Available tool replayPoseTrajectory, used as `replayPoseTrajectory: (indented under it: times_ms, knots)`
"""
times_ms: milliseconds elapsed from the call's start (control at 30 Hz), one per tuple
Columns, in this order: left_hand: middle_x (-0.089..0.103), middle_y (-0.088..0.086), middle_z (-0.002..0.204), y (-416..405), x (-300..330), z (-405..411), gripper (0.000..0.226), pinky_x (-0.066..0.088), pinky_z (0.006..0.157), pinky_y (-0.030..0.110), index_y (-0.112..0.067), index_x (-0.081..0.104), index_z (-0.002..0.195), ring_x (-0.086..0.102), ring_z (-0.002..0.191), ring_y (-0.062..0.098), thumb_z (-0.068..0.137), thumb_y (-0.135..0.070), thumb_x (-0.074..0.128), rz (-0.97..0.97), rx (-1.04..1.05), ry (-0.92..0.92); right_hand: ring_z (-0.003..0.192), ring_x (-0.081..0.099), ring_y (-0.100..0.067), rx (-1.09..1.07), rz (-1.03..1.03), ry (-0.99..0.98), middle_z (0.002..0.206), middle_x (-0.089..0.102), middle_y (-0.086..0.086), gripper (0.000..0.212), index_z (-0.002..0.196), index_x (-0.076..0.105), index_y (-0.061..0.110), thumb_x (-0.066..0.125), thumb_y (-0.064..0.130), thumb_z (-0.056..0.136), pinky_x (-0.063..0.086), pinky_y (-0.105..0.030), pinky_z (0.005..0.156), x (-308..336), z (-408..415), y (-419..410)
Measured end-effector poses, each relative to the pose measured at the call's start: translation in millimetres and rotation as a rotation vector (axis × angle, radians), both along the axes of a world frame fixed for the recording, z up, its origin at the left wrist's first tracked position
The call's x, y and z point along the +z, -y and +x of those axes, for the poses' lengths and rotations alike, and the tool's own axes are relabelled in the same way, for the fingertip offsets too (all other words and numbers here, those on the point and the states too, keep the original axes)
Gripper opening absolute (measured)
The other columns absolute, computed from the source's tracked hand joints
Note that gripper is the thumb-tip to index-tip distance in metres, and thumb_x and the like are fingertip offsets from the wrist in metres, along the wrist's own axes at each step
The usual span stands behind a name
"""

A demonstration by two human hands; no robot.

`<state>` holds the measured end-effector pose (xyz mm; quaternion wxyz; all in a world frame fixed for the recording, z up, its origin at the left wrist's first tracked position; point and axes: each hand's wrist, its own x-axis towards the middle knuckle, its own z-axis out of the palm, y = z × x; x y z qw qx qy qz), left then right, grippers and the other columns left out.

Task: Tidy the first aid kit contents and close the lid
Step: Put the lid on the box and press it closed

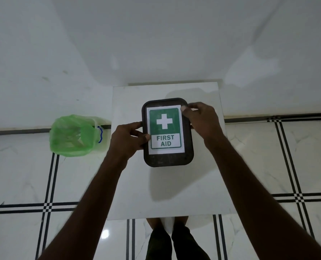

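Note:
A dark rectangular first aid box (168,160) rests on a small white table (174,192). Its lid is down and carries a white and green label with a cross and the words FIRST AID. My left hand (127,139) grips the box's left edge, thumb lying on the lid near the label's lower left corner. My right hand (201,119) holds the far right corner, fingertips on the lid's rim. The contents are hidden under the lid.
A small bin lined with a green plastic bag (71,136) stands on the floor left of the table. A white wall rises behind the table. The floor is white tile with dark stripe lines. My legs show below the table's near edge.

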<state>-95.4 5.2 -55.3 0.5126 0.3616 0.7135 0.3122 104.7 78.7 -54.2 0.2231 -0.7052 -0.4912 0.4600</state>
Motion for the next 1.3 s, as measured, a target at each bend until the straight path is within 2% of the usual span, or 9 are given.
replayPoseTrajectory:
  times_ms: [167,333,467,567,733,867,1033,1167,1300]
  knots:
    - [0.073,0.015,0.091,-7,0,-4,0.051,0.063,0.076,0.034,-0.011,0.066,0.126,0.072,0.086,0.029,0.078,0.004,0.076,-0.029,-0.016,0.068,0.087,0.066,-0.021,-0.052,-0.119,-0.133,0.101,0.07,-0.009,0.021,0.098,0.063,0.011,0.064,0.03,0.091,0.058,-0.029,0.074,-4,-4,-22]
    - [0.07,0.015,0.104,-20,-2,-14,0.062,0.06,0.084,0.037,-0.015,0.062,0.132,0.071,0.093,0.028,0.076,0.006,0.077,-0.091,-0.09,0.163,0.094,0.069,-0.025,-0.144,-0.29,-0.26,0.107,0.071,-0.014,0.033,0.107,0.063,0.0,0.07,0.024,0.086,0.058,-0.036,0.088,-9,1,-33]
    - [0.072,0.012,0.112,-26,-6,-11,0.047,0.059,0.086,0.037,-0.013,0.06,0.132,0.071,0.103,0.027,0.087,-0.014,0.073,-0.072,-0.033,0.191,0.094,0.069,-0.026,-0.146,-0.296,-0.248,0.105,0.071,-0.014,0.033,0.105,0.062,-0.001,0.071,0.024,0.085,0.057,-0.037,0.091,-6,-1,-34]
    - [0.075,0.008,0.105,-48,-12,-2,0.035,0.058,0.084,0.035,-0.009,0.068,0.117,0.071,0.098,0.023,0.092,-0.034,0.066,-0.041,0.079,0.185,0.094,0.069,-0.026,-0.141,-0.269,-0.235,0.103,0.071,-0.013,0.024,0.092,0.062,0.003,0.07,0.025,0.086,0.056,-0.037,0.091,-9,-3,-32]
    - [0.075,0.016,0.103,-68,-20,0,0.036,0.058,0.092,0.04,0.0,0.071,0.107,0.071,0.098,0.031,0.087,-0.03,0.072,-0.059,0.151,0.144,0.093,0.069,-0.026,-0.122,-0.239,-0.231,0.099,0.071,-0.011,0.019,0.078,0.058,0.013,0.068,0.026,0.088,0.056,-0.035,0.088,-13,-3,-30]
    - [0.074,0.015,0.105,-76,-25,-4,0.045,0.058,0.084,0.035,0.003,0.068,0.112,0.071,0.091,0.026,0.085,-0.033,0.074,-0.093,0.198,0.198,0.079,0.068,-0.019,-0.085,-0.194,-0.238,0.091,0.071,-0.008,0.018,0.075,0.061,0.016,0.065,0.026,0.09,0.054,-0.025,0.071,-14,0,-29]
    - [0.072,0.016,0.101,-87,-29,-10,0.046,0.057,0.094,0.041,0.01,0.065,0.116,0.069,0.09,0.025,0.081,-0.017,0.079,-0.146,0.23,0.272,0.068,0.064,-0.012,-0.083,-0.181,-0.233,0.075,0.067,0.0,0.023,0.073,0.06,0.015,0.062,0.026,0.092,0.048,-0.018,0.06,-12,-3,-26]
    - [0.075,0.014,0.1,-73,-26,-4,0.038,0.058,0.092,0.039,0.003,0.07,0.111,0.071,0.094,0.028,0.084,-0.024,0.077,-0.077,0.239,0.228,0.081,0.069,-0.019,-0.109,-0.113,-0.184,0.091,0.073,-0.006,0.02,0.088,0.066,0.012,0.064,0.031,0.091,0.058,-0.031,0.077,-13,-5,-19]
    - [0.075,0.007,0.111,-18,-22,0,0.04,0.058,0.09,0.035,-0.013,0.066,0.124,0.072,0.103,0.02,0.088,-0.03,0.072,-0.028,0.189,0.231,0.097,0.067,-0.021,-0.073,-0.096,-0.061,0.111,0.069,-0.004,0.05,0.119,0.058,0.012,0.065,0.048,0.085,0.058,-0.039,0.087,-13,5,21]
